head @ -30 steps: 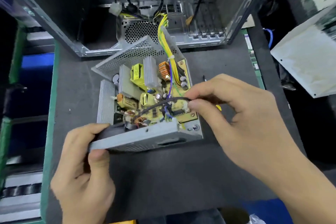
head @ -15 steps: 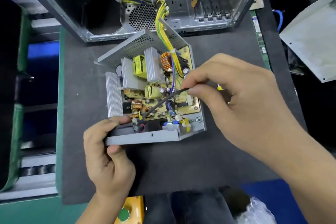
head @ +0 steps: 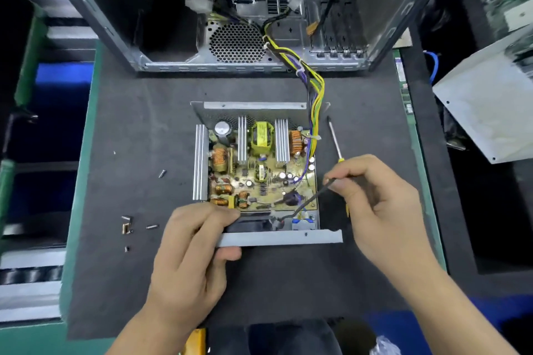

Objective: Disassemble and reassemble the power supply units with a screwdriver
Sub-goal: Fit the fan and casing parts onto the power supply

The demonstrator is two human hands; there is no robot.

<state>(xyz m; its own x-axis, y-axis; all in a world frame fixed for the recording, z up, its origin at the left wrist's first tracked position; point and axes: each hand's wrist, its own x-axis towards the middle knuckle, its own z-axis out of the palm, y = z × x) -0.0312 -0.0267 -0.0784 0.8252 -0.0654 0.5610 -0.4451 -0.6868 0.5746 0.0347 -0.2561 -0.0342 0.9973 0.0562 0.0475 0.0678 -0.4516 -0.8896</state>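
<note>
Power supply unit (head: 256, 170) cover off, screws (head: 127, 225) out on tabletop (head: 144, 124); left hand (head: 190, 256) fingers grip near wall, right hand (head: 375, 204) fingers pinch black cable (head: 311, 200); reassembly still pending

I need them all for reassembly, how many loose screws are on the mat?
5 at least. One screw lies alone left of the power supply; a pair below it; another just right of those; one nearest. Hands may hide more.

Yellow-green circuit board (head: 259, 179), copper coils (head: 220, 159), yellow-handled screwdriver (head: 335, 140), dark grey mat (head: 138, 130).
</note>
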